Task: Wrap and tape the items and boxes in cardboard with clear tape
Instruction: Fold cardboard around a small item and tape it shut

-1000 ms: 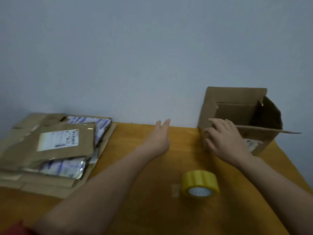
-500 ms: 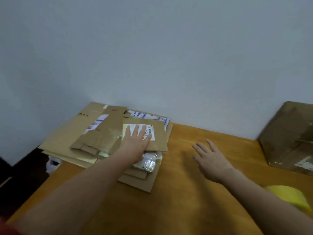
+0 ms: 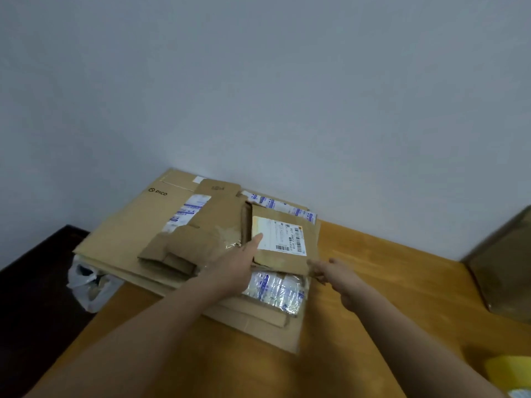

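A stack of flattened cardboard (image 3: 129, 225) lies at the table's far left corner against the wall. On top sits a brown cardboard piece with a white shipping label (image 3: 283, 234). My left hand (image 3: 238, 265) holds its left edge, thumb on the label and fingers hidden underneath. My right hand (image 3: 334, 272) pinches the piece's near right corner. A shiny foil packet with blue print (image 3: 275, 285) lies under that piece. The yellow-looking tape roll (image 3: 508, 372) shows at the bottom right edge.
The wooden table (image 3: 388, 282) stretches to the right. A brown cardboard box (image 3: 505, 268) stands at the right edge, partly cut off. A white plastic bag (image 3: 86, 285) hangs off the table's left side, under the stack. A grey wall rises behind.
My view swung left from the open box to the cardboard stack. My left hand went from lying flat on the labelled piece to gripping its edge, and my right hand reached its corner.
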